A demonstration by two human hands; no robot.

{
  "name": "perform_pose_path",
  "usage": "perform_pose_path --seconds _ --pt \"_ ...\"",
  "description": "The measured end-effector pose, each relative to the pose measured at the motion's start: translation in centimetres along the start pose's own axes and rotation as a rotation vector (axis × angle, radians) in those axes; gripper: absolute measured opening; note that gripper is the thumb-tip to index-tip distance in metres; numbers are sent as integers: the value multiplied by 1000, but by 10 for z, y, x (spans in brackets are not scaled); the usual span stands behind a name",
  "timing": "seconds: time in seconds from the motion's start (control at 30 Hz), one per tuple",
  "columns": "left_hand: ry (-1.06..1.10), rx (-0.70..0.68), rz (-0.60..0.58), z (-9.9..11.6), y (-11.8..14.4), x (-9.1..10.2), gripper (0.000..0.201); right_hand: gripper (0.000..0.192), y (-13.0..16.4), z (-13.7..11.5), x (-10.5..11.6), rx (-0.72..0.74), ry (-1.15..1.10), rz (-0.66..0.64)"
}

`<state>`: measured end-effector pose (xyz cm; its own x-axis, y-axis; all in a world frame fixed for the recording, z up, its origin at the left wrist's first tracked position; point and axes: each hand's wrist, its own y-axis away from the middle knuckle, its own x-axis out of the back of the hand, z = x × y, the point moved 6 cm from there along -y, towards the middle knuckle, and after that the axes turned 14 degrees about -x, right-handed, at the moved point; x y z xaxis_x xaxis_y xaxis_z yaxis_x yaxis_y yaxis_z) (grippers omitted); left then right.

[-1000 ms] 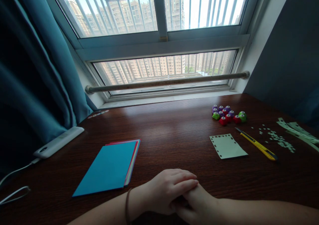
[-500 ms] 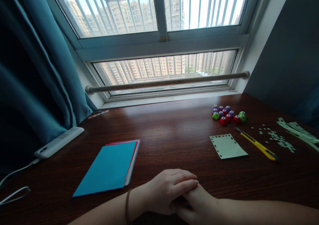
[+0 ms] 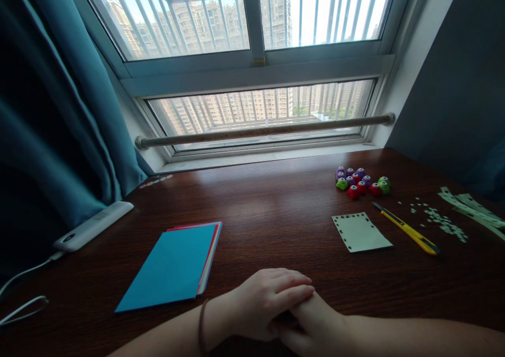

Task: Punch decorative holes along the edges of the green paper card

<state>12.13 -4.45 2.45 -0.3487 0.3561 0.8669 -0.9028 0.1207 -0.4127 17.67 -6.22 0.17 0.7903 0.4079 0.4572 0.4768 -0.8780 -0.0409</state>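
Left hand: the left hand [image 3: 266,301] is laid palm down over the other hand at the near edge of the desk [image 3: 276,209]; its fingers are loosely extended and nothing is grasped. A thin band is worn at its wrist.
Right hand: the right hand [image 3: 315,323] is seen beneath the left one, partly covered by it; nothing is seen to be held, though its palm side is hidden.
Coloured paper: a stack of coloured paper [image 3: 173,265] with a blue sheet on top is laid flat on the desk, near the left hand and to its left, apart from it.
Pale green card: a pale green card [image 3: 361,232] with small holes punched along its edges is laid flat, beyond the hands and to their right, well apart from them.
Utility knife: a yellow utility knife [image 3: 406,228] is laid just beside the card, on its right.
Paper punches: a cluster of small red, purple and green paper punches [image 3: 359,182] is set behind the card, toward the window.
Scraps: small punched-out bits [image 3: 437,220] are scattered right of the knife, and pale green strips [image 3: 471,207] are laid at the right edge.
Left edge: a white device [image 3: 92,225] with a cable is rested by the teal curtain [image 3: 59,120].
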Motion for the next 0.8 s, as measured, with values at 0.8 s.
perform_pose_path --seconds 0.8 --pt "6 -3 -4 0 1 -1 59 40 0 -3 1 34 -10 9"
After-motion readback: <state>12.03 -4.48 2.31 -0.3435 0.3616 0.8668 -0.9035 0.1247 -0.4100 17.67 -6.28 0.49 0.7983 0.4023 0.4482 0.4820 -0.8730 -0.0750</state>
